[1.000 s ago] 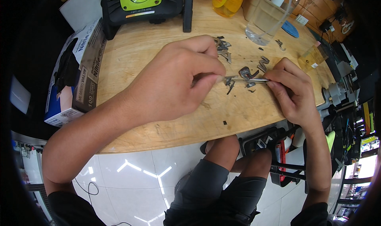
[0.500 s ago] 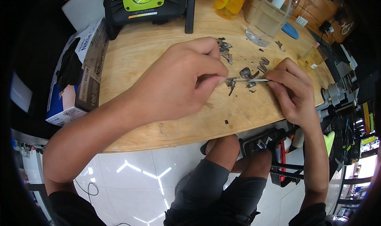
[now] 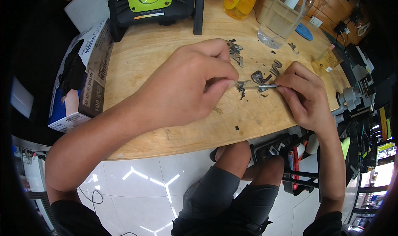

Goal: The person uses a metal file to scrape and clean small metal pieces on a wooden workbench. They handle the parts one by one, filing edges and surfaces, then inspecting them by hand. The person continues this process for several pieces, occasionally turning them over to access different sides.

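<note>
My left hand (image 3: 190, 80) hovers over the wooden table, thumb and forefinger pinched on a small grey piece (image 3: 243, 82) that mostly hides behind the fingertips. From the right, my right hand (image 3: 304, 93) grips a slim silver tool (image 3: 268, 86), its thin tip pointing left toward that piece. Whether the tip touches it, I cannot tell. Dark scraps (image 3: 241, 91) lie just below the pinch. Beyond the tool rest a curved dark metal letter (image 3: 260, 77) and a zigzag one (image 3: 275, 67). More grey letter pieces (image 3: 236, 53) are heaped behind my left hand.
A glove box (image 3: 89, 70) stands at the left edge, and a green-and-black work light (image 3: 153, 6) is lit at the back. A yellow liquid bottle (image 3: 237, 4) and a clear bottle (image 3: 275, 31) stand at the back right. A metal clamp (image 3: 350, 97) sits at the right edge.
My right hand and the silver tool have shifted slightly, the tool's tip now a little lower. My left hand stays in place.
</note>
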Motion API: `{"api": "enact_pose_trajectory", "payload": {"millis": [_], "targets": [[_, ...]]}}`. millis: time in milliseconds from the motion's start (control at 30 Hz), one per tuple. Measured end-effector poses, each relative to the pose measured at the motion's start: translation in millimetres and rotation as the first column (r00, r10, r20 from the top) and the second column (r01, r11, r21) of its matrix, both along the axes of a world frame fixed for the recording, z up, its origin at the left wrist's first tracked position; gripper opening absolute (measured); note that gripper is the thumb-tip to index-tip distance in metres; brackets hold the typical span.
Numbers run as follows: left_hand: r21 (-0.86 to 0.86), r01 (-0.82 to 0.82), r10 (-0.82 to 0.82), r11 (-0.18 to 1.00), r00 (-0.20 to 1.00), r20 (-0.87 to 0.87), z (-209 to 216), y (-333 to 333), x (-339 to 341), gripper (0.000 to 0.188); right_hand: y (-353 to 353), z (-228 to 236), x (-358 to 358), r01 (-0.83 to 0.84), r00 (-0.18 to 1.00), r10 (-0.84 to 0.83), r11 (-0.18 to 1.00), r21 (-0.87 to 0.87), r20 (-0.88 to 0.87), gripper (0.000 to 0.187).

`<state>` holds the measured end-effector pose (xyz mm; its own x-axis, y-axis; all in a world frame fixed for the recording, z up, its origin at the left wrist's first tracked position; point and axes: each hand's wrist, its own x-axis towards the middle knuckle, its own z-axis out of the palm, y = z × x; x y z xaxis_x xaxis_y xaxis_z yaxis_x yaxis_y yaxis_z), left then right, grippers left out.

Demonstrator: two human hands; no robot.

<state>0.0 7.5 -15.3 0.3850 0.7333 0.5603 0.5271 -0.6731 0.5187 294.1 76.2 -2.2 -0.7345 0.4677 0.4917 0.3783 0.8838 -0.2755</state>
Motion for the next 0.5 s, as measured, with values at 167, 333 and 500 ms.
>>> {"api": "enact_pose_trajectory", "payload": {"millis": [167, 333, 500], "targets": [[-0.002, -0.003, 0.003, 1.0, 1.0, -0.007, 0.8, -0.1, 0.7, 0.01, 0.8, -5.1, 5.2, -0.004, 0.998, 0.005, 1.0, 0.015, -0.063, 0.014], [-0.003, -0.015, 0.015, 1.0, 1.0, -0.023, 0.8, -0.3, 0.5, 0.01, 0.0, -5.3, 2.9, 0.017, 0.997, -0.015, 1.0, 0.024, -0.075, 0.012], [-0.003, -0.016, 0.016, 1.0, 1.0, -0.027, 1.6, -0.5, 0.2, 0.011, -0.4, -4.4, 1.2, 0.017, 0.998, -0.018, 1.0, -0.008, -0.06, 0.012]]}}
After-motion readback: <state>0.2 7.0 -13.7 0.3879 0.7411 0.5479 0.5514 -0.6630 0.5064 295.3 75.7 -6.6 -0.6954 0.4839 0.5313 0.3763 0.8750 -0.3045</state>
